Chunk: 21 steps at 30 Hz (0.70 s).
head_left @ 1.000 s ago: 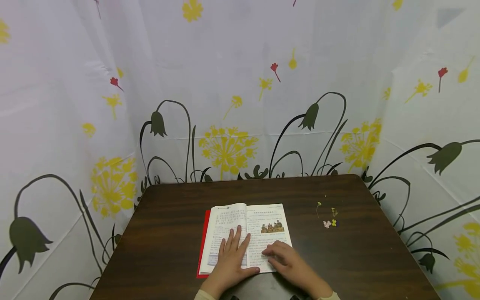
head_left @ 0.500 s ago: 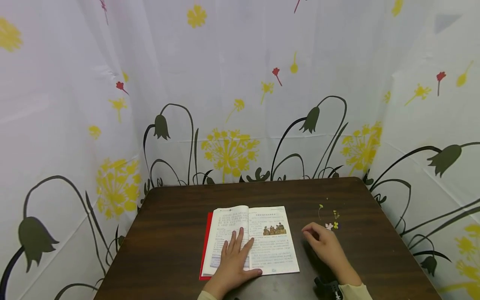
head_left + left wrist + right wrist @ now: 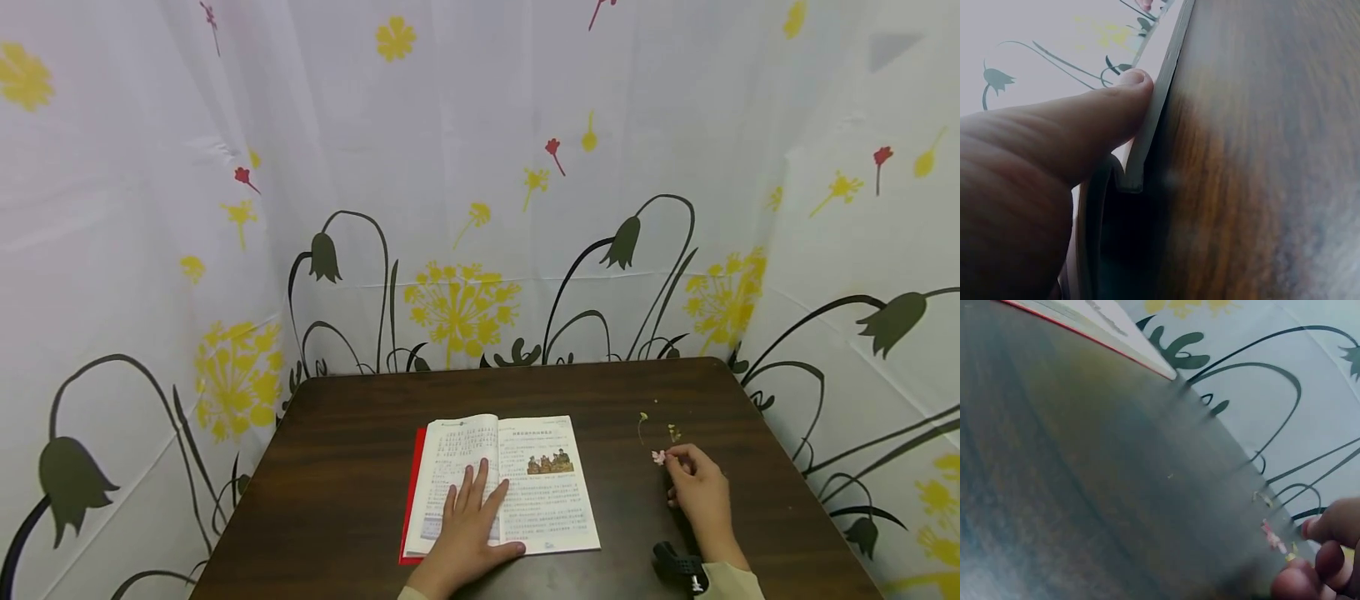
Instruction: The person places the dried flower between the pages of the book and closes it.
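An open book (image 3: 551, 525) with printed pages and a red cover lies on the table. My left hand (image 3: 465, 525) rests on it with fingers spread over the left page; in the left wrist view its thumb (image 3: 1091, 119) presses near the lower page edge. To the right of the book, my right hand (image 3: 703, 493) reaches down at a group of small dried flowers, thumb and forefinger apart. A pink flower (image 3: 658, 457) shows just left of its fingertips. The right wrist view shows a tiny yellow flower (image 3: 1291, 555) at the thumb tip, largely hidden in the head view.
Beyond the right hand lie a thin-stemmed yellow-green flower (image 3: 642, 427) and a small yellowish sprig (image 3: 674, 433). The dark wooden table (image 3: 337, 483) ends at a white curtain (image 3: 465, 100) printed with flowers. A black band (image 3: 678, 560) sits on the right wrist.
My right hand has left the book's right page and moved right to the small flowers. The left hand stays on the book. The head view has tilted slightly up.
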Motion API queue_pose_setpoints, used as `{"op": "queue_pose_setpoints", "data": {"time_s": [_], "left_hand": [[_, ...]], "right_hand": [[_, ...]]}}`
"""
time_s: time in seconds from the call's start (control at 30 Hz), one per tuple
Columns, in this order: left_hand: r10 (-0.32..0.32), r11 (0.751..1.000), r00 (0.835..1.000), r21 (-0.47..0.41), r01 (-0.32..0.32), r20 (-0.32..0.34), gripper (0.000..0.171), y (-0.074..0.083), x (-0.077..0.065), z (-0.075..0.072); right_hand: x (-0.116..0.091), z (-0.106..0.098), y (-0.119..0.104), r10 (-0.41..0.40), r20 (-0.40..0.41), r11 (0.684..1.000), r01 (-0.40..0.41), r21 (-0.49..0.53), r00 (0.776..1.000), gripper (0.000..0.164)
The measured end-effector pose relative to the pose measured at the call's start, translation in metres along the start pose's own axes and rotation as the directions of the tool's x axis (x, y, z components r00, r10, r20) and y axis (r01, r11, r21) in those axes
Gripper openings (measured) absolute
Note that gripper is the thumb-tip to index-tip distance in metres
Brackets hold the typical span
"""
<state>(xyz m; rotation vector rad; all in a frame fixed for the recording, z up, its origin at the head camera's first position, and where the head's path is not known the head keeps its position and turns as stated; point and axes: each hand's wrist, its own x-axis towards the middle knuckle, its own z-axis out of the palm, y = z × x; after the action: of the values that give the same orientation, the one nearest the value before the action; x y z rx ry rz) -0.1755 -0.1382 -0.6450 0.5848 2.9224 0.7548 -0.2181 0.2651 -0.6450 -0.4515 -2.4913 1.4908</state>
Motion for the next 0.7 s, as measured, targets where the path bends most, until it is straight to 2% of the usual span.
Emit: {"op": "queue_pose_setpoints", "data": {"time_s": [0.1, 0.33, 0.5, 0.7], "left_hand": [[0.006, 1.0, 1.0, -0.002, -0.006, -0.002, 0.102, -0.0003, 0.0, -0.0011], [0.009, 1.0, 1.0, 0.011, -0.009, -0.028, 0.101, -0.0015, 0.0006, -0.0027], [0.011, 1.0, 1.0, 0.012, -0.011, -0.023, 0.101, -0.0017, 0.0004, -0.0004], [0.003, 1.0, 1.0, -0.006, -0.004, -0.011, 0.101, -0.001, 0.0005, 0.0015]], "right_hand": [[0.0011, 0.0022, -0.0007, 0.023, -0.018, 1.0, -0.023, -0.009, 1.0, 0.02], [0.0038, 0.0085, -0.001, 0.0, -0.023, 0.996, -0.002, -0.09, 1.0, 0.02], [0.0032, 0.0092, -0.001, 0.018, -0.032, 0.992, -0.021, -0.121, 0.999, 0.02], [0.0029, 0.0092, -0.0013, 0.0, -0.041, 0.984, -0.007, -0.176, 0.999, 0.019]]}}
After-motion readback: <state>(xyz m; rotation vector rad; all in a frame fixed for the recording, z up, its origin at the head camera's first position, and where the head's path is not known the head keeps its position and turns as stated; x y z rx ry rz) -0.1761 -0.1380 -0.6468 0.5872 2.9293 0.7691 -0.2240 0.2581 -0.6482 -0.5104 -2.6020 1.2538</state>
